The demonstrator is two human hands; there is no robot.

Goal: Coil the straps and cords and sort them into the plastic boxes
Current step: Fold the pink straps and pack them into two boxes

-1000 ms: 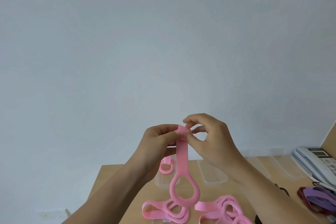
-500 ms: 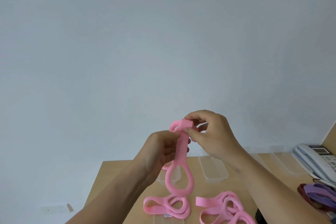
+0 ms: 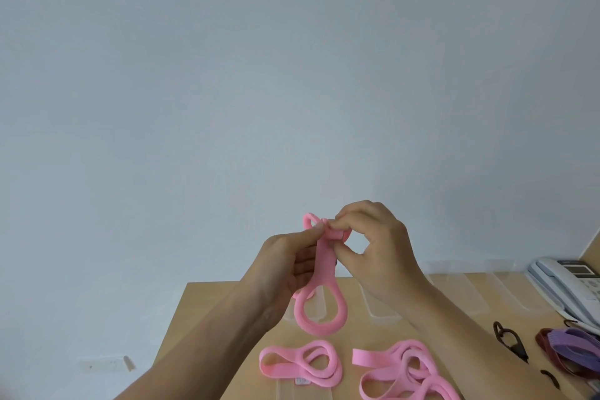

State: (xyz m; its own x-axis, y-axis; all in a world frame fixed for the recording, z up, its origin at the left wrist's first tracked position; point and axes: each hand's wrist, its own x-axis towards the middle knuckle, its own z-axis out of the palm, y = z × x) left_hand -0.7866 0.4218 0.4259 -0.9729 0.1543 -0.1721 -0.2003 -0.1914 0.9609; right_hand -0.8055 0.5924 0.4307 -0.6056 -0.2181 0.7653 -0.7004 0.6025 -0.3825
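While the left hand [image 3: 285, 266] and right hand [image 3: 380, 253] pinch its rolled top, the soft, light pink strap [image 3: 326, 265] droops below, apt to unroll.

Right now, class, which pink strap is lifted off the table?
The pink strap pinched between the left hand and right hand, its loop hanging above the table. The coiled strap and the loose strap pile lie on the table, untouched.

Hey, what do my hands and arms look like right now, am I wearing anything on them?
Nothing worn that shows. The left hand and right hand have no gloves, and no rings show on the fingers. The left forearm and right forearm are bare down to the picture's lower edge: no sleeves, watch or bracelet in view.
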